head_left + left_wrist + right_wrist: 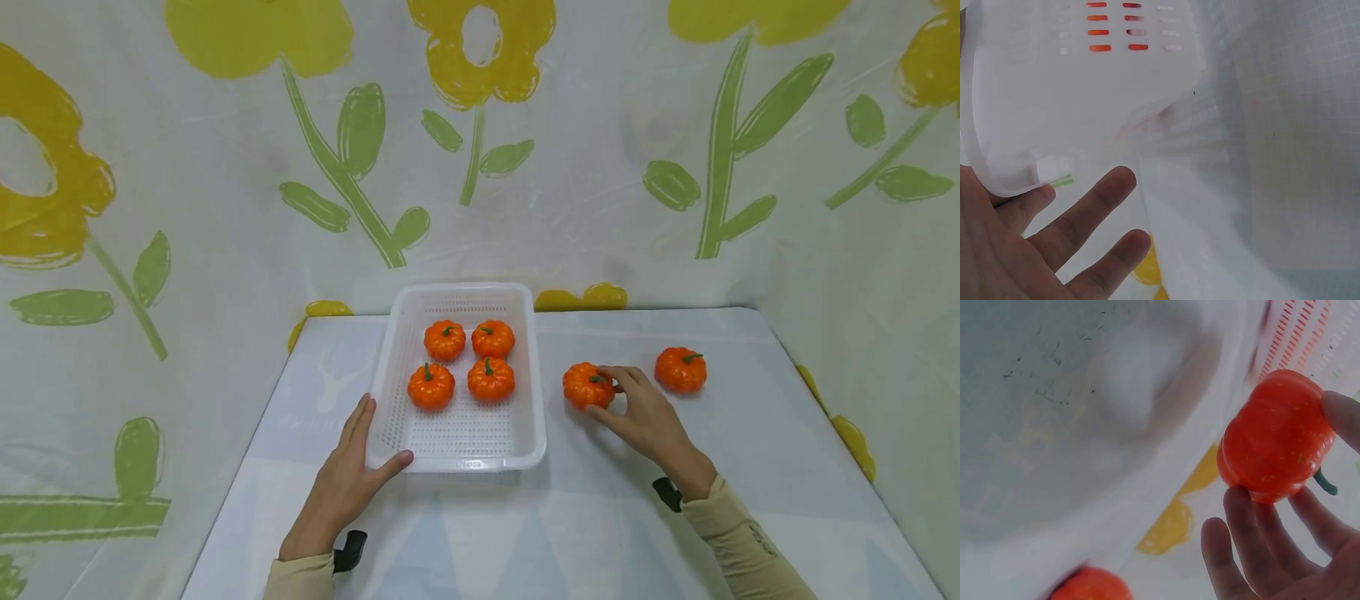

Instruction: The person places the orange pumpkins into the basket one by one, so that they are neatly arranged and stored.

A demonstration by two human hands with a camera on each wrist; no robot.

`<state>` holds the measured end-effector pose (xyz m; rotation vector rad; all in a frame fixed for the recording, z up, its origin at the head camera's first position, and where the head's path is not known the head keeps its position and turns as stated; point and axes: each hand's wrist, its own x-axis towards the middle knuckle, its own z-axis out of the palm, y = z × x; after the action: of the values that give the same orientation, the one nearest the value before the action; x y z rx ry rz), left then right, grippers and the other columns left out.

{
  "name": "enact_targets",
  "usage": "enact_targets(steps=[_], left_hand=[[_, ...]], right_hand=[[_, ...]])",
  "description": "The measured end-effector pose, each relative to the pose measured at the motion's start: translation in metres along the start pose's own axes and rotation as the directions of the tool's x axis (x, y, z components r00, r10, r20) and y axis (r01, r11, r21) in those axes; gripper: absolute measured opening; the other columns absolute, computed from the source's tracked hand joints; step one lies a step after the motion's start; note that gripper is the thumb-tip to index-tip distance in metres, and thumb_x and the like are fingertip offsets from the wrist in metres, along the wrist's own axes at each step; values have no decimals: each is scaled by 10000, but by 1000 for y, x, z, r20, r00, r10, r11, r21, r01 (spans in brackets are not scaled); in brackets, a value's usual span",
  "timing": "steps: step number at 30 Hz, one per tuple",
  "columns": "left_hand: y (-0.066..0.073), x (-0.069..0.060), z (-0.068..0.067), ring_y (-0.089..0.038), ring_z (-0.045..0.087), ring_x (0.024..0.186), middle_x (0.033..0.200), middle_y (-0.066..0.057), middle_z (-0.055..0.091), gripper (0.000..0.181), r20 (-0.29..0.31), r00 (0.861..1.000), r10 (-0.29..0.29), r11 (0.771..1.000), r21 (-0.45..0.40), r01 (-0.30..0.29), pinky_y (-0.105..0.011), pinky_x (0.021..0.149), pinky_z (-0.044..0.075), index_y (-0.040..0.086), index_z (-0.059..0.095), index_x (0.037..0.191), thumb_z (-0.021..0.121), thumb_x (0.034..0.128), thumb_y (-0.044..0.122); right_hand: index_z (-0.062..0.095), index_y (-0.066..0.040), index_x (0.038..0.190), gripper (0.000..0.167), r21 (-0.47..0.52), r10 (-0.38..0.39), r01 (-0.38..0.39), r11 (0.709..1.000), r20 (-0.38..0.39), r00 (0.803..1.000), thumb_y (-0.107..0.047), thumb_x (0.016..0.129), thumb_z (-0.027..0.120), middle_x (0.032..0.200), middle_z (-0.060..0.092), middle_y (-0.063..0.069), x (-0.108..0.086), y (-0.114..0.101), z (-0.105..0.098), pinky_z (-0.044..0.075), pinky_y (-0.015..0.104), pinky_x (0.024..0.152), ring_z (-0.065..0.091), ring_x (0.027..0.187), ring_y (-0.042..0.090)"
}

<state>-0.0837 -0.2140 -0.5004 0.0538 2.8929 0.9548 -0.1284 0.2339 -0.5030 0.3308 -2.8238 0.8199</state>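
Observation:
In the head view my right hand (651,418) holds a small orange toy pumpkin (583,387) with a green stem, just right of the basket. Thumb and fingertips are around its sides in the right wrist view, where the pumpkin (1279,434) is large. My left hand (347,481) rests at the front left corner of a white plastic basket (468,463), its thumb over the front rim. The left wrist view has the left hand's fingers straight, one touching the basket's rim (1007,190). Several toy pumpkins (491,380) lie inside the basket in two rows.
Another toy pumpkin (680,371) stands on the white table (600,533), right of the held one. Behind the table hangs a pale cloth (585,208) printed with yellow flowers, which also runs along both sides.

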Motion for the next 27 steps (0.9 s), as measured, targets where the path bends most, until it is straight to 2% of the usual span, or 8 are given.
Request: enact_targets(steps=[27], left_hand=[[-1,0,0,-440,346,1439,1710,-26,29,1120,-3,1000,8,1000,1,-8,-678,1054,385,243,27,1649,669,849,693]], right_hand=[[561,-120,1408,691,7,-26,26,1000,-6,1000,-363,830,853,1343,566,137,4,-15,3,572,498,887,619,1094,308]])
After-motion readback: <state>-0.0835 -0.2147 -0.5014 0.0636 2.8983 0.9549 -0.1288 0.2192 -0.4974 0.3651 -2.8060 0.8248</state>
